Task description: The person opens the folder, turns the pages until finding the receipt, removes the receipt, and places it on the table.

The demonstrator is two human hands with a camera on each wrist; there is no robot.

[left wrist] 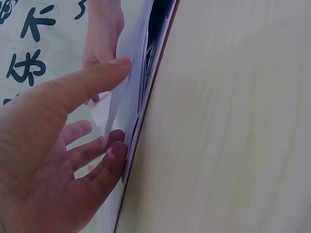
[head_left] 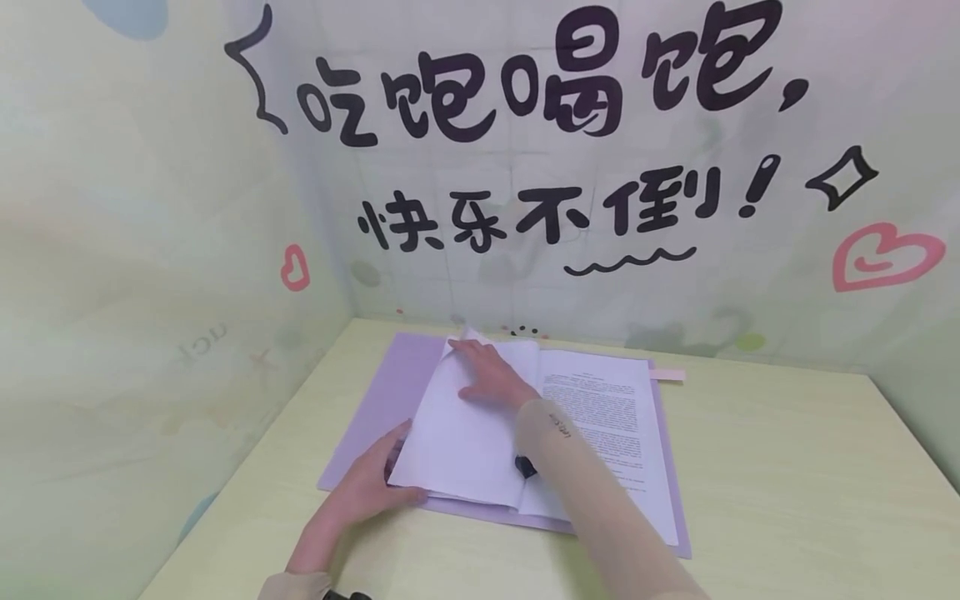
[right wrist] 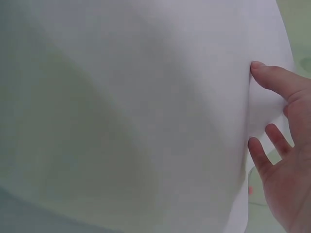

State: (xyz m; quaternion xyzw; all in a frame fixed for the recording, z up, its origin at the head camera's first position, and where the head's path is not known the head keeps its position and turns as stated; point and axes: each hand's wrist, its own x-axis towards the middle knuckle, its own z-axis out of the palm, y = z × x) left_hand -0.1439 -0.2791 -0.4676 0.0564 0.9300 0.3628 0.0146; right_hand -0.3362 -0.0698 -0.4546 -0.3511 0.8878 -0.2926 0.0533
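Note:
A purple folder (head_left: 401,375) lies spread on the table, holding white sheets. A blank white page (head_left: 457,442) is turned over its left side, and a printed page (head_left: 600,417) shows at the right. My right hand (head_left: 491,371) lies across the upper part of the blank page, fingertips at its upper left edge. In the right wrist view, thumb and fingertips touch a sheet's edge, spread apart. My left hand (head_left: 375,479) spans the lower left corner of the sheets. Its thumb rests at their bottom edge and its fingers at their left side, partly hidden by the page.
A pale pink tab (head_left: 667,375) sticks out of the folder's right edge. The pale wood-grain table (head_left: 787,483) meets a printed cloth backdrop (head_left: 480,283) at the back, with cloth at both sides too. Below the right sleeve (head_left: 592,492) a small black object (head_left: 527,467) shows.

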